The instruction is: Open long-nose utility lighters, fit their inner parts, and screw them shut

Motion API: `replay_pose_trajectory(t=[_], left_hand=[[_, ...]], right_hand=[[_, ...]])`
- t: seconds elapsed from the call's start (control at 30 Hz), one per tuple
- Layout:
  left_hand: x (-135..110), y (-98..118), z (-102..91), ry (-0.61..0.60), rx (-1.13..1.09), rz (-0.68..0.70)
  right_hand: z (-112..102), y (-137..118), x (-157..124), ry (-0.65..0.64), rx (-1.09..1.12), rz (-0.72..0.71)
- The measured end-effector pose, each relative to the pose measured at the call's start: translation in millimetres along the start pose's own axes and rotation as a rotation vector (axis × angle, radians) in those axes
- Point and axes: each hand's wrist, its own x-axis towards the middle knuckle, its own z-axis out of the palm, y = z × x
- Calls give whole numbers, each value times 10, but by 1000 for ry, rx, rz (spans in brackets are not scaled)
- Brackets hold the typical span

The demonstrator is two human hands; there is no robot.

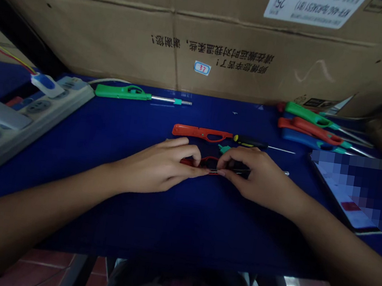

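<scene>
Head view: left hand, fingers curled, grips a red lighter; right hand, angled inward, pinches at it.

A red lighter handle with a looped opening lies crosswise on the blue surface, partly covered by the left hand. At its near edge, the fingertips of the right hand pinch a slim metallic piece. A small teal part sits just beyond, beside the right fingers.

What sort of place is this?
Probably a small workbench: a screwdriver lies by a red lighter casing, several lighters lie grouped at right, and a power strip sits at left.
</scene>
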Motion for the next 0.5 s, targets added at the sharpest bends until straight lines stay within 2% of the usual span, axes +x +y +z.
replay_pose_trajectory(t=[0.13,0.33,0.5], left_hand=[[9,25,-11,-18,57,4],[24,58,-39,-29,191,34],[19,53,-37,25,248,100]], right_hand=[[5,14,-5,17,38,29],[2,8,-24,-5,-9,-47],[-64,-56,-27,-28,47,23]])
